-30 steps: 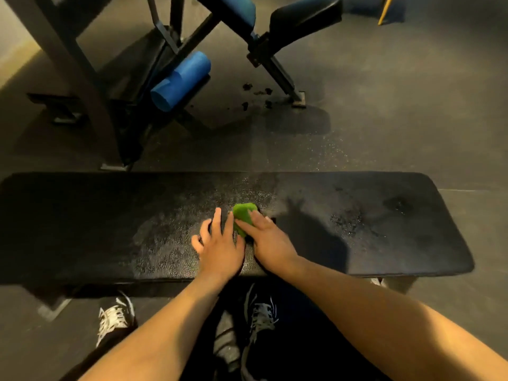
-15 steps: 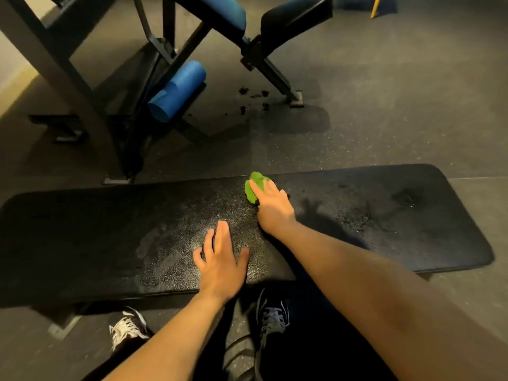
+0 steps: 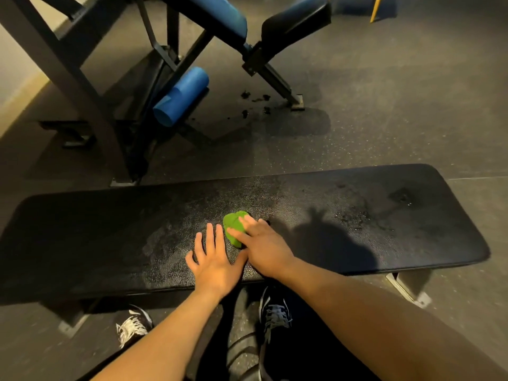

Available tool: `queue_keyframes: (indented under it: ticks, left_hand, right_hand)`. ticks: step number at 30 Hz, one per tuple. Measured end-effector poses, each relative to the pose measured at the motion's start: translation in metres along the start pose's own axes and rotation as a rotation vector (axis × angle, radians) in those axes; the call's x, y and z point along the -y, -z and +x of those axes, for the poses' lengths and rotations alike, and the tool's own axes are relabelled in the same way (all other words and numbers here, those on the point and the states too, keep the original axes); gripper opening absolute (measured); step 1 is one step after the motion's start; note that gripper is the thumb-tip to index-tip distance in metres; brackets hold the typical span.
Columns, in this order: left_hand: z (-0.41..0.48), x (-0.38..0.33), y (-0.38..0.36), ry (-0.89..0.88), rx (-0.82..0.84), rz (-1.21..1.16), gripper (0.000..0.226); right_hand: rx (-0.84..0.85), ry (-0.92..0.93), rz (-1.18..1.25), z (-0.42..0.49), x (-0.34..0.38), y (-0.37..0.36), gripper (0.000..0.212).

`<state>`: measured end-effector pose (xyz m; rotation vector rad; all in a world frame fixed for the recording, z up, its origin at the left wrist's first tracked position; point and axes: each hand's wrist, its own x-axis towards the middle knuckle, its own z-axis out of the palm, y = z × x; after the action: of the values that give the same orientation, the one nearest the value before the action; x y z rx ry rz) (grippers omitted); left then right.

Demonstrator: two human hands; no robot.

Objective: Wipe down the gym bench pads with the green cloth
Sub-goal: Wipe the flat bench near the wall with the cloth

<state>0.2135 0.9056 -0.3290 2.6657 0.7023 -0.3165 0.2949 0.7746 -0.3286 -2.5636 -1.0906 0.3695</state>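
Note:
A long black bench pad point(image 3: 110, 232) runs across the view in front of me, with damp streaks near its middle and right. The small green cloth point(image 3: 233, 229) lies bunched on the pad's middle. My right hand point(image 3: 264, 248) presses on the cloth with straight fingers, covering its right part. Just left of the cloth, my left hand point(image 3: 214, 262) rests flat on the pad with fingers spread, holding nothing.
Behind the bench stands a black-framed gym machine point(image 3: 77, 78) with a blue roller point(image 3: 181, 97) and blue and black pads point(image 3: 297, 17). Dark crumbs point(image 3: 255, 103) lie on the grey floor. My two shoes point(image 3: 275, 314) are under the bench's near edge.
My right hand has drawn the green cloth back from the pad's far edge toward me, ending beside my left hand. The left hand has stayed flat on the pad.

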Motion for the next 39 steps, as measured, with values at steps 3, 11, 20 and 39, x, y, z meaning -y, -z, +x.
queue_keyframes:
  ticks: [3, 11, 20, 39]
  left_hand:
    - [0.002, 0.001, 0.000, -0.004, 0.024, 0.013, 0.091]
    - [0.008, 0.004, -0.001, -0.018, 0.063, 0.013, 0.089]
    - [0.009, 0.002, 0.001, -0.024, 0.087, 0.023, 0.088]
    - [-0.012, 0.119, 0.017, 0.048, -0.149, -0.136, 0.105]
  right_hand:
    - [-0.009, -0.050, -0.060, 0.017, -0.014, 0.009, 0.069]
    - [-0.089, -0.476, 0.070, 0.077, -0.069, 0.047, 0.078]
    - [-0.096, -0.157, 0.064, 0.031, 0.002, 0.000, 0.065]
    - [-0.069, 0.110, 0.056, 0.102, 0.131, -0.054, 0.054]
